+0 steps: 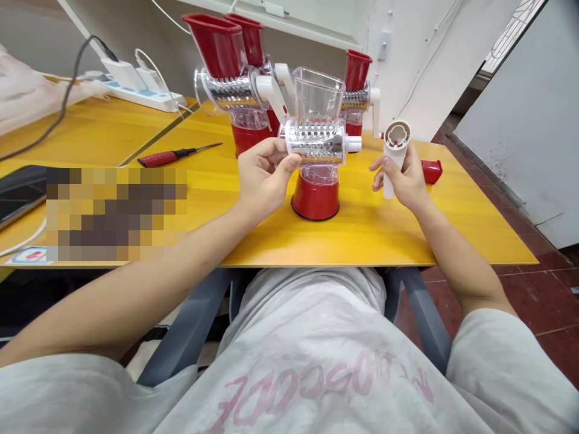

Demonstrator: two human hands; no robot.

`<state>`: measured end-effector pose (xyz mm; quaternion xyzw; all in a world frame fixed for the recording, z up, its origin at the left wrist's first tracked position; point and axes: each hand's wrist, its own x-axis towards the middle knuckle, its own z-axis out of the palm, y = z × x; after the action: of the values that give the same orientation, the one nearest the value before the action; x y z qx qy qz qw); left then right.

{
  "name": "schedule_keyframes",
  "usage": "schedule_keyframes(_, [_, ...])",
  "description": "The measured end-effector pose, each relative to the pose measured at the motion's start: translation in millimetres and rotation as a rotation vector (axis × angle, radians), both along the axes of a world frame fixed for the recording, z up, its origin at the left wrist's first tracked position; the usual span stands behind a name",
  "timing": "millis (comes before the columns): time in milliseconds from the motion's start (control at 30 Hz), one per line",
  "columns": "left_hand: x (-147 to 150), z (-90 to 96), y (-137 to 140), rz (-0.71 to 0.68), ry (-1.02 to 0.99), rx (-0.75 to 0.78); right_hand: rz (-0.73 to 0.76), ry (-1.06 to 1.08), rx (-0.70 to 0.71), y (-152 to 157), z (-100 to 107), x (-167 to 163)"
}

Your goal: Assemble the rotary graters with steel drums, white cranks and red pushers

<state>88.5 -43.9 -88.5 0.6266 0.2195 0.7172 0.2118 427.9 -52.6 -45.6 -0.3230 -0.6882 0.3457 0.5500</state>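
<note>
In front of me a rotary drum grater (316, 196) stands upright on its red base, with a clear hopper on top and a shiny perforated drum (316, 143) lying sideways in its body. My left hand (266, 175) pinches the drum's left end between thumb and fingers. A white stub juts from the right end. To the right of the grater, my right hand (407, 175) grips a white crank handle (394, 160), its round socket end turned up toward me and apart from the grater. Just beyond that hand lies a red plastic piece (433, 172), partly hidden.
Behind stand several similar graters with red hoppers, one at left (226, 90) and one at right (357, 96). On the left are a red-handled screwdriver (165, 158), a power strip (149, 96) with cables, a dark device (20, 193) and a blurred-out patch.
</note>
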Motion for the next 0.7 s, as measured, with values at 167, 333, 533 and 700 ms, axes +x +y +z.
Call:
schedule_keyframes(167, [1, -0.9, 4, 0.043, -0.007, 0.002, 0.066, 0.074, -0.079, -13, -3, -20])
schedule_keyframes(333, [3, -0.5, 4, 0.065, 0.001, -0.045, -0.009, 0.06, -0.041, -25, 1, -24])
schedule_keyframes(533, [1, -3.2, 6, 0.05, -0.01, -0.014, -0.052, 0.088, 0.024, -30, -1, -26])
schedule_keyframes(700, [0, -5.1, 8, 0.022, -0.029, 0.013, -0.084, 0.063, 0.009, -30, -3, -26])
